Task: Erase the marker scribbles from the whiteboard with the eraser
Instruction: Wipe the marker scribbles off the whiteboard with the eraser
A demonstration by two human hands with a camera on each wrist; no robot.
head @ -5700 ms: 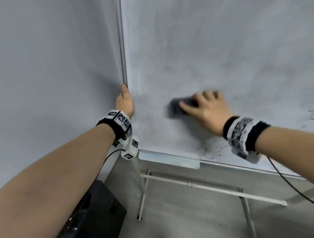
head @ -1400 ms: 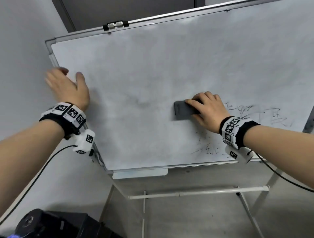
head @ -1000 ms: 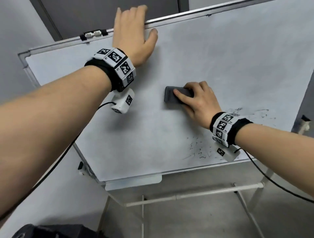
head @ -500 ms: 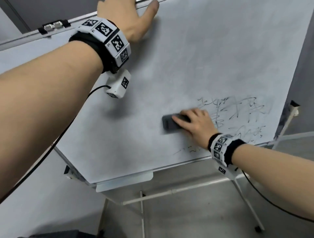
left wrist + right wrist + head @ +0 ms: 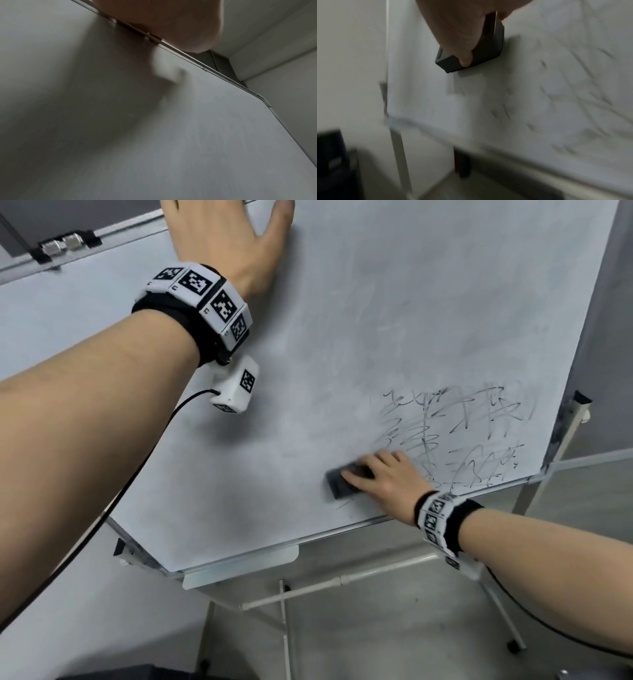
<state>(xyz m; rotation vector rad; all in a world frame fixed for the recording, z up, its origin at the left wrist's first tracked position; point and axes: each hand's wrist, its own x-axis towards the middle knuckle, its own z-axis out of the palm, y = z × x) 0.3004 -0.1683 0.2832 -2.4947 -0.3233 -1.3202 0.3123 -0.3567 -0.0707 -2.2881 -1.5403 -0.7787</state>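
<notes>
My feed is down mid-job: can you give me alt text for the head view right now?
The right hand presses a dark eraser against the whiteboard, just left of black marker scribbles near its lower right corner. The left hand rests at the board's top edge.

Head cam looks down from above at my whiteboard (image 5: 394, 320), both forearms in shot. Left wrist cam sits close against the board, aimed toward 1 o'clock along its top edge (image 5: 223, 79). Right wrist cam hugs the board low down, blurred, eraser (image 5: 481, 51) at 12 o'clock. All three share the board face; head and right wrist share the scribbles (image 5: 462, 433).
</notes>
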